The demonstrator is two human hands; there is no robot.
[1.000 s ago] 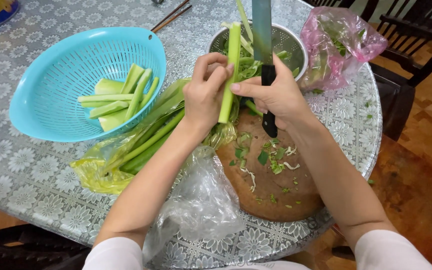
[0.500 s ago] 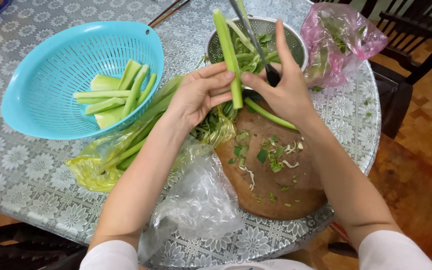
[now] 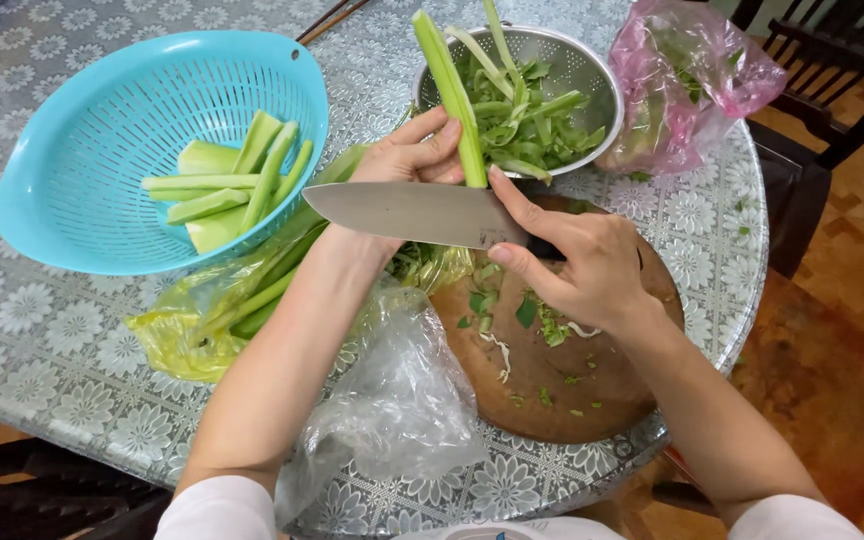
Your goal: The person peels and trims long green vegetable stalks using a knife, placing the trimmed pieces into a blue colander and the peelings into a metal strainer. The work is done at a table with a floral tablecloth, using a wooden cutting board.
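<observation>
Now the left hand [image 3: 414, 155] pinches a green stalk [image 3: 452, 90] between thumb and fingers and holds it nearly upright, its top leaning a little to the left. The right hand [image 3: 577, 265] is closed around the handle of a knife [image 3: 402, 213], with the thumb on the base of the stalk. The blade lies flat and points to the left, crossing over the left wrist. Both hands are above the far edge of a round wooden board [image 3: 572, 385], which carries small green scraps. Behind the stalk stands a metal colander [image 3: 597, 80] with leafy trimmings. A blue colander [image 3: 82, 150] on the left holds cut stalk pieces. More stalks lie in a yellow bag [image 3: 167, 340] under the left forearm. A pink bag [image 3: 692, 80] sits at the right, on the table [image 3: 42, 370].
</observation>
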